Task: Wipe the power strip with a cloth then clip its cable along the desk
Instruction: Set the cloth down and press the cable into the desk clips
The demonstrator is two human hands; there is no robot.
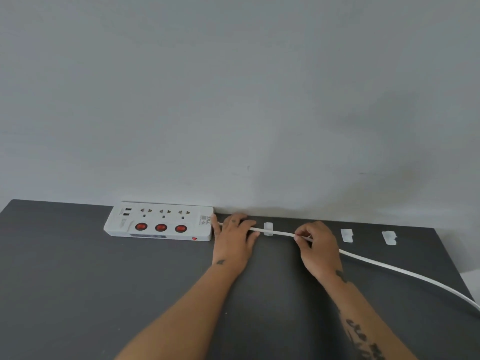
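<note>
Two bare forearms, no sleeves, no watch, no rings visible. Small dark tattoo on the wrist just below the left hand [235,239], roughly triangular. Another dark mark at the wrist of the right hand [318,246], shape unclear. Larger black lettering-like tattoo running along the right forearm toward the elbow, blurred and unreadable. Short, unpainted nails.
</note>
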